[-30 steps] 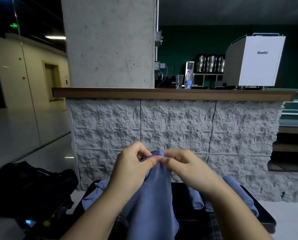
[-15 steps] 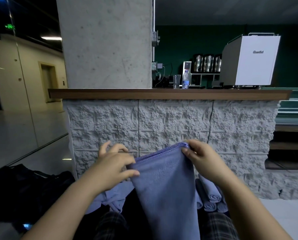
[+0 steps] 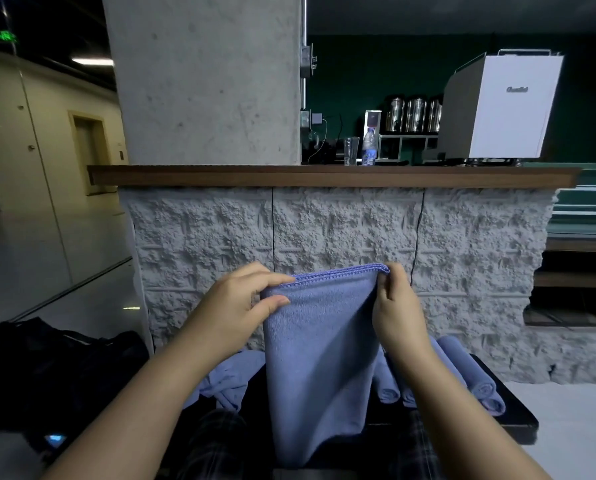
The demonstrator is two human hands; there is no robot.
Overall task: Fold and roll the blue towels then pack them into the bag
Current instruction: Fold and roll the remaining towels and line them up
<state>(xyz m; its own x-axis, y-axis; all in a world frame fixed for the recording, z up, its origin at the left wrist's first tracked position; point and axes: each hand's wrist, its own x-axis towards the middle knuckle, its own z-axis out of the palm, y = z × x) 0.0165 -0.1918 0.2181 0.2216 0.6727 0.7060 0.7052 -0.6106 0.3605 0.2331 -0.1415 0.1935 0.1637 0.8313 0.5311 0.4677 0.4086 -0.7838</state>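
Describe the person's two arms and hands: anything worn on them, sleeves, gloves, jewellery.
Both forearms are bare as far as the frame shows; no sleeve is in view. The left hand and the right hand wear no gloves, and no ring, watch or bracelet shows on the visible sides. Fingernails are short and unpainted where they can be seen. Dark checked fabric near the bottom edge covers the legs, not the arms.

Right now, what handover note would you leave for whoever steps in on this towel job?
Left hand pinches the top left corner of the blue towel; right hand pinches the top right corner. The towel hangs between them, not rolled.
Done: several rolled towels lie on the dark bench.
Left: a loose towel on the left, then packing all into the black bag on the floor.
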